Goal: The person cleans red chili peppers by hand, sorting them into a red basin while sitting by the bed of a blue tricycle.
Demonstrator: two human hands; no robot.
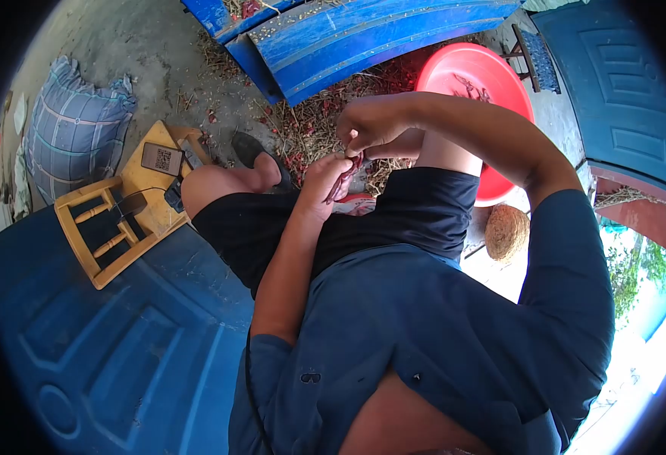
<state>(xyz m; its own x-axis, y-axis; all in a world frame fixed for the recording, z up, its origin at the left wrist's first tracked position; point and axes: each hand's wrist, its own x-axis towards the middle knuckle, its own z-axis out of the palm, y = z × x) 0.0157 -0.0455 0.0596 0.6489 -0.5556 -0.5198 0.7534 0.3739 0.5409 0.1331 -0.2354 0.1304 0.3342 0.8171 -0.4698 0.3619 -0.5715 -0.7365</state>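
Observation:
My left hand (324, 182) is closed around a few long, dark red dried chili peppers (338, 189) in front of my lap. My right hand (374, 125) reaches over from the right, its thumb and fingers pinched together at the upper end of the peppers. The two hands nearly touch there. What exactly sits between the right fingertips is small and partly hidden by them. To the right, beyond my right forearm, a pinkish-red basin (439, 72) holds some dark red dried peppers (472, 89).
Straw-like stems and red scraps (314, 125) litter the floor ahead. A blue metal panel (378, 42) stands at the front. On the left are a wooden chair (139, 171) and a plaid sack (79, 125). A round brown object (508, 233) lies near the basin.

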